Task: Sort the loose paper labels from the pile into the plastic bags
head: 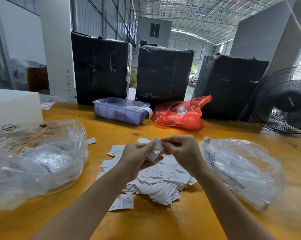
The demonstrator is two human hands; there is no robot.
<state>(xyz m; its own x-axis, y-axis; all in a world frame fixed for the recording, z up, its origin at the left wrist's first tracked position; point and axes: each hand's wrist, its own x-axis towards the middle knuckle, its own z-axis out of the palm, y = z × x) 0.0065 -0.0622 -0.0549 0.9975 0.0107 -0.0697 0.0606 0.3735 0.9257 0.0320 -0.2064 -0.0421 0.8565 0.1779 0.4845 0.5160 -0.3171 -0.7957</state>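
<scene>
A pile of white paper labels [156, 184] lies on the orange table in front of me. Above it, my left hand [137, 158] holds a small bunch of labels [155, 149], and my right hand [182, 149] pinches the top of the same bunch. A large clear plastic bag [37, 161] with labels inside sits to the left of the pile. A second clear plastic bag [240, 168] lies to the right. My forearms hide part of the pile.
A purple plastic tray [118, 113] and a red plastic bag [179, 116] sit behind the pile. Three black wrapped bales [163, 73] stand along the table's far edge. A black fan [283, 103] is at the right, a white block [12, 104] at the left.
</scene>
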